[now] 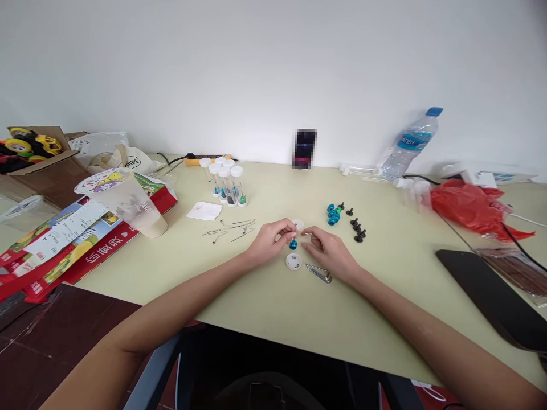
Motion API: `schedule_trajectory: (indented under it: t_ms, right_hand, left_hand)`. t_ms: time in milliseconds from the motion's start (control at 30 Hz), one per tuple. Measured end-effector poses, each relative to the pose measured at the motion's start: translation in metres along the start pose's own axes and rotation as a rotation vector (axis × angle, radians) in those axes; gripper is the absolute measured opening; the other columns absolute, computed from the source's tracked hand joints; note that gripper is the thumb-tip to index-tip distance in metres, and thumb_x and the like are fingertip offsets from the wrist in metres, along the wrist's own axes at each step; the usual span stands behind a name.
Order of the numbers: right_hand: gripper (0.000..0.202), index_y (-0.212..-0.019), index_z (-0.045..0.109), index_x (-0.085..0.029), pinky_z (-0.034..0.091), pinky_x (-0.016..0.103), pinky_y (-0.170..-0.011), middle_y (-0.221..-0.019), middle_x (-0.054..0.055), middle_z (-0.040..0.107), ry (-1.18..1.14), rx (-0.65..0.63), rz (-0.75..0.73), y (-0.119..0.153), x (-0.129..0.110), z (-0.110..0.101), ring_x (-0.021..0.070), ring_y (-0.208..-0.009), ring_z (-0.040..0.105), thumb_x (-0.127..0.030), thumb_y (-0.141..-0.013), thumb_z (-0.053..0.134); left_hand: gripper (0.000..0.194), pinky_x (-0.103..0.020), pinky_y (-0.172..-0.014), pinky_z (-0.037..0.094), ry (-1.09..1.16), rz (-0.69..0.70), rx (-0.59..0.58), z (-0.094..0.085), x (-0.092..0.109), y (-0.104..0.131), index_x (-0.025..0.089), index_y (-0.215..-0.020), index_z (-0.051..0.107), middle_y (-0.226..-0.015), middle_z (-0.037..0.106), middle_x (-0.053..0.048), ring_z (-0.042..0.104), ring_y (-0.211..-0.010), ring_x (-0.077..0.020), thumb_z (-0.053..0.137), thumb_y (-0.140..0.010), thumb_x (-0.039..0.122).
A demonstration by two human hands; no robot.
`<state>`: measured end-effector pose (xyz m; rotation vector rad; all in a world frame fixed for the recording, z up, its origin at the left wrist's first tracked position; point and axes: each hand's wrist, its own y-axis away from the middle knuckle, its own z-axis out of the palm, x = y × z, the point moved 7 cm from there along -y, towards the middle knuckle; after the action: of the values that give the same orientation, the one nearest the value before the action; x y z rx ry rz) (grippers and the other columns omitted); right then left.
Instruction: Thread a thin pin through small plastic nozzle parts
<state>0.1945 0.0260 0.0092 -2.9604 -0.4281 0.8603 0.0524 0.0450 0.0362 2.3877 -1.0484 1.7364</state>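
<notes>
My left hand (272, 242) is closed in a pinch on the thin stem of a small blue-based piece (293, 245). Close by on the right, my right hand (328, 250) has thumb and forefinger drawn together; what sits between them is too small to make out. Just below the blue piece lies a round white cap (293, 262) with tiny dark bits in it, and another whitish round lid (298, 224) is partly hidden behind my fingers. A nail clipper (318, 273) rests beneath my right hand. Thin metal wire pieces (231, 229) are spread to the left.
White-capped clear tubes (226, 182) stand at the back left near a paper slip (204, 210). Blue pieces (333, 214) and black pieces (358, 230) lie right. A drink cup (137, 208), water bottle (412, 145), red bag (470, 208) and black phone-like slab (491, 296) flank the workspace.
</notes>
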Motion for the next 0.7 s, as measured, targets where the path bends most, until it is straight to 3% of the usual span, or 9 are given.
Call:
schedule_trajectory:
  t_ms: [167,333,467,567,700]
  right_hand:
    - [0.041,-0.112,0.051,-0.021,0.032,0.013,-0.062,-0.075,0.001,0.050,-0.155,0.077,0.052,-0.002,0.009,-0.006,0.0040,-0.066,0.043,-0.042,-0.093,0.022]
    - [0.038,-0.118,0.048,-0.021,0.036,0.013,-0.064,-0.081,0.001,0.055,-0.271,0.093,0.057,-0.004,0.014,-0.008,0.0035,-0.068,0.045,-0.038,-0.091,0.028]
    - [0.044,-0.121,0.045,-0.017,0.037,0.014,-0.053,-0.088,0.003,0.058,-0.450,0.050,0.121,-0.003,0.022,-0.005,0.0011,-0.053,0.038,-0.044,-0.087,0.035]
    - [0.043,-0.115,0.048,-0.015,0.037,0.014,-0.050,-0.087,0.003,0.058,-0.500,0.008,0.160,-0.003,0.026,-0.003,0.0003,-0.049,0.036,-0.045,-0.086,0.037]
    - [0.035,-0.097,0.057,-0.015,0.029,0.013,-0.050,-0.081,0.001,0.058,-0.349,-0.012,0.158,-0.002,0.023,-0.007,0.0000,-0.051,0.037,-0.042,-0.085,0.040]
  left_hand:
    - [0.016,-0.017,-0.063,0.041,-0.060,0.008,0.011,-0.001,0.001,0.001,0.016,-0.084,0.057,-0.079,0.061,-0.002,0.055,-0.073,-0.0084,0.048,-0.084,0.029]
    - [0.021,-0.020,-0.067,0.043,-0.081,0.024,-0.028,-0.002,-0.001,0.000,0.014,-0.086,0.058,-0.083,0.062,-0.004,0.055,-0.071,-0.0093,0.052,-0.080,0.033]
    - [0.037,-0.019,-0.056,0.036,-0.210,-0.147,-0.048,-0.017,-0.010,-0.002,0.013,-0.070,0.055,-0.068,0.058,-0.002,0.048,-0.059,-0.0075,0.043,-0.084,0.045]
    - [0.050,-0.020,-0.051,0.028,-0.345,-0.224,-0.249,-0.016,-0.010,0.001,0.012,-0.059,0.050,-0.056,0.049,0.001,0.038,-0.051,-0.0056,0.040,-0.082,0.055]
    - [0.055,-0.020,-0.050,0.026,-0.471,-0.129,-0.541,0.002,0.002,0.011,0.015,-0.076,0.055,-0.063,0.050,0.002,0.041,-0.055,-0.0073,0.058,-0.062,0.068]
